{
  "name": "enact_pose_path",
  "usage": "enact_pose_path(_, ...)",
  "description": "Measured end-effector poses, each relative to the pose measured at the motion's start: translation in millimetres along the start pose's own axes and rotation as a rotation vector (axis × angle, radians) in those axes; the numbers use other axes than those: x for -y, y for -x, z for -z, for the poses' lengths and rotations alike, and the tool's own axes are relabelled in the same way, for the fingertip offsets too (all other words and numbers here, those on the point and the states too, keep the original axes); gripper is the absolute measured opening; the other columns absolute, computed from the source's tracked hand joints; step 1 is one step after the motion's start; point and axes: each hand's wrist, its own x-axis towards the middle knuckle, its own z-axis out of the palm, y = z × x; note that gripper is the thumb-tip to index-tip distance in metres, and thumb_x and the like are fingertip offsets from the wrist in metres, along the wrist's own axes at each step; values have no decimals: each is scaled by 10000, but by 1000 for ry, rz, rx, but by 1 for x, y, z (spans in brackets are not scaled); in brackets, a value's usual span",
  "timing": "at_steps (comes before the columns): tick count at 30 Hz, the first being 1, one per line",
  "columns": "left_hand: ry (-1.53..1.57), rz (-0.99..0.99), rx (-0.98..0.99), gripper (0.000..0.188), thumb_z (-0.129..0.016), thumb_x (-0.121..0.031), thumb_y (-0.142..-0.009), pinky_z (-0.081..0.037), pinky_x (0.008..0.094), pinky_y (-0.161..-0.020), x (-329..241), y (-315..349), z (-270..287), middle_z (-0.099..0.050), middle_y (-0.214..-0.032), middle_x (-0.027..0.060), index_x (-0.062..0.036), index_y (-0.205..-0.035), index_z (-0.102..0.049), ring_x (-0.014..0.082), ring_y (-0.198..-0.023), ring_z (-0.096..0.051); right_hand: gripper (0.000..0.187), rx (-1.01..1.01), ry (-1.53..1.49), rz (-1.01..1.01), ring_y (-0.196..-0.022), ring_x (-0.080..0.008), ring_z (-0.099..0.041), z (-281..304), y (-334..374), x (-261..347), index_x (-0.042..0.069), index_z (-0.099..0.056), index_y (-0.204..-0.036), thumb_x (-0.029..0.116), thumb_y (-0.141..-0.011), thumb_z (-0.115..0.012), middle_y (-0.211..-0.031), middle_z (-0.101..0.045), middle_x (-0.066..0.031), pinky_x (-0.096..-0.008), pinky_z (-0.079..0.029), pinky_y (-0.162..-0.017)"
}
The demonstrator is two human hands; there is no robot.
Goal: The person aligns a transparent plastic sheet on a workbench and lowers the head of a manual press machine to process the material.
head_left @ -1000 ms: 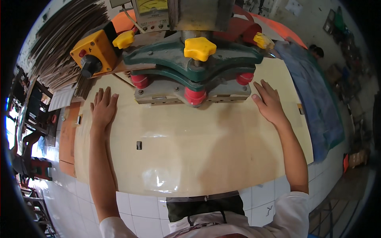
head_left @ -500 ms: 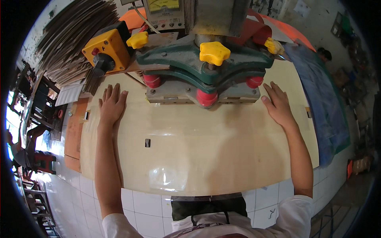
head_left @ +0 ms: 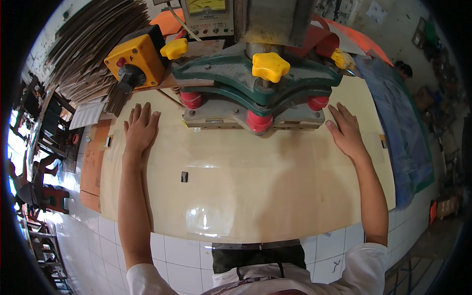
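Cream board (head_left: 236, 189) lies under left fingers (head_left: 145, 113) and right fingers (head_left: 345, 114).

The head view has swung slightly left, putting the press (head_left: 254, 93) and cream sheet (head_left: 236, 182) farther right.

White tiled floor (head_left: 101, 246) — red stool (head_left: 58, 194)

Glare and soft shadow mark the tabletop (head_left: 236, 169), with picture corners black.
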Motion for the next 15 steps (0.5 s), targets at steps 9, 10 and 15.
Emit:
enact_pose_path(9,-11,-11,0,642,-420,-563,-1003,-158,604,-1193,-2,1,2,-315,-1611,165,-185,-1521,-421,342,-1514,-234,580,11,-5,-11,-1500,-337,-272,2,0,2,145,-452,-1503,460,-1017,-479,-1601,-332,-180,-578,-154,-1204)
enact_pose_path(10,-13,-14,0,640,-417,-563,-1004,-162,604,-1192,-2,1,1,-318,-1609,167,-184,-1521,-420,345,-1512,-236,579,8,-2,-10,-1498,-338,-276,2,0,1,145,-453,-1502,458,-1016,-482,-1599,-334,-181,-578,-156,-1203)
enact_pose_path(15,-17,-49,-21,633,-408,-558,-1011,-180,607,-1184,3,1,-1,-327,-1600,175,-179,-1518,-419,363,-1501,-251,573,-4,15,10,-1487,-348,-295,-1,-1,-1,139,-458,-1496,445,-1014,-496,-1590,-347,-188,-582,-168,-1199)
